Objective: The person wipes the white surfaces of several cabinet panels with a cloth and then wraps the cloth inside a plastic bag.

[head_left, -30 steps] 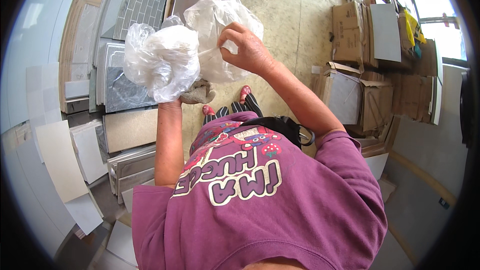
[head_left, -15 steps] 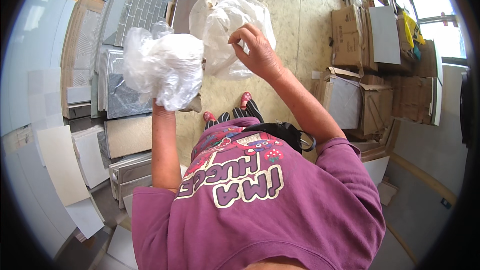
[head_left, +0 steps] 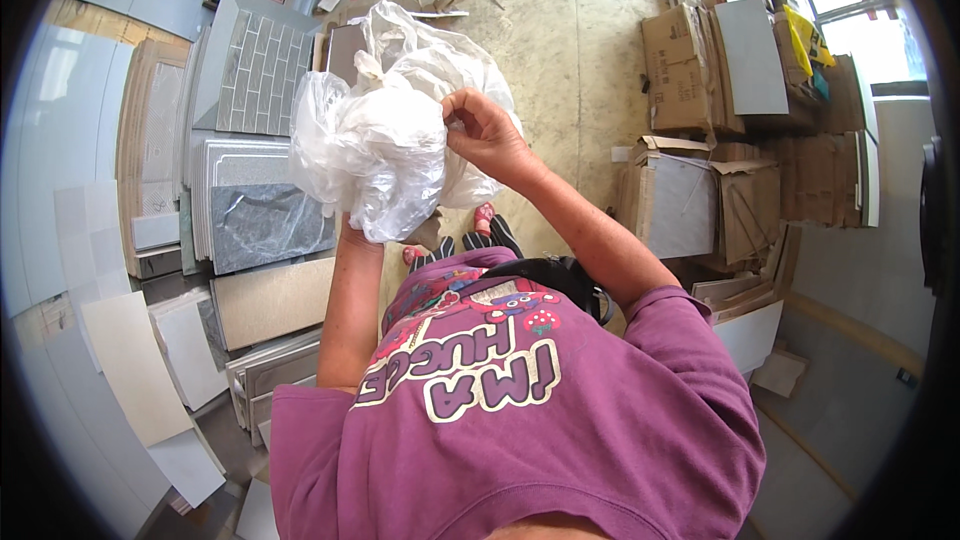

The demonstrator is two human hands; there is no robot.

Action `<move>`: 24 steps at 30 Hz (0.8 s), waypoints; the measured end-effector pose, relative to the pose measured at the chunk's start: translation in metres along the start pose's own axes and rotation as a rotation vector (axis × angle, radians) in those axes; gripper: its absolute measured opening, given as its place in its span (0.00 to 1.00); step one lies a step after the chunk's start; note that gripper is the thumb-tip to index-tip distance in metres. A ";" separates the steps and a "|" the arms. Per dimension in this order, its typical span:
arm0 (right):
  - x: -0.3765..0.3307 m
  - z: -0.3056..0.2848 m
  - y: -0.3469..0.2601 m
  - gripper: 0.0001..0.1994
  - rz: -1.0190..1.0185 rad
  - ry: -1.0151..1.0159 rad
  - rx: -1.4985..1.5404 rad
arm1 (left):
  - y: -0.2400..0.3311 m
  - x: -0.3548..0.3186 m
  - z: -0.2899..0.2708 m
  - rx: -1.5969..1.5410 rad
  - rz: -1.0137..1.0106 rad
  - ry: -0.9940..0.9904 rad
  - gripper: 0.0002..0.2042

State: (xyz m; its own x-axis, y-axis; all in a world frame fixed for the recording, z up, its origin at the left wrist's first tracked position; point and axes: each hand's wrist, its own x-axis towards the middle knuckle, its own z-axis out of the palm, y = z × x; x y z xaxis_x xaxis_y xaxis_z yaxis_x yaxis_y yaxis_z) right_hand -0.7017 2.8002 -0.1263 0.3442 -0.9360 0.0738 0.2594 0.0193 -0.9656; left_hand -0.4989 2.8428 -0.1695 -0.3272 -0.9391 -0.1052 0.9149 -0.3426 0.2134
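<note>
A crumpled bundle of clear and white plastic bags [head_left: 380, 155] is held up at the end of my left arm. The bundle covers the fingers of my left hand [head_left: 362, 230], with only the wrist showing below it. My right hand [head_left: 490, 140] is closed in a pinch at the bundle's right edge, thumb and forefinger on the thin plastic. Behind both hands spreads a larger, looser clear plastic bag [head_left: 440, 60], partly hidden by the bundle. Under the bundle a small grey-brown piece [head_left: 425, 232] sticks out; its kind is unclear.
Tile panels, one with a grey brick pattern [head_left: 262, 75] and one dark marbled slab [head_left: 272, 225], lean at my left. Cardboard boxes [head_left: 680, 70] are stacked at the right, with a yellow bag [head_left: 805, 45] among them. Scraps lie on the concrete floor [head_left: 575, 40] ahead.
My left hand has carried the bundle rightward, and my right hand now meets its edge, where before they were apart. The looser bag appears lower and further left, and the whole view has shifted slightly.
</note>
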 end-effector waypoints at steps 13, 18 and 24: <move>-0.014 -0.043 -0.016 0.20 0.231 0.177 0.200 | -0.041 0.030 0.008 0.105 -0.092 0.015 0.28; -0.016 -0.075 -0.008 0.26 0.294 0.325 0.228 | -0.037 0.043 -0.003 0.029 -0.091 -0.118 0.29; -0.009 -0.096 0.006 0.24 0.430 0.285 0.134 | -0.019 0.069 -0.036 0.198 -0.103 -0.147 0.28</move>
State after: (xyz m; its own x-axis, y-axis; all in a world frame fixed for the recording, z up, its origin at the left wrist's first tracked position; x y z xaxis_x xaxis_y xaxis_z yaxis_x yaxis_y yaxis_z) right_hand -0.7900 2.7751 -0.1570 0.1909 -0.8916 -0.4107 0.2685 0.4499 -0.8518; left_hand -0.5299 2.7854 -0.2160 -0.4604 -0.8877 0.0028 0.8154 -0.4216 0.3966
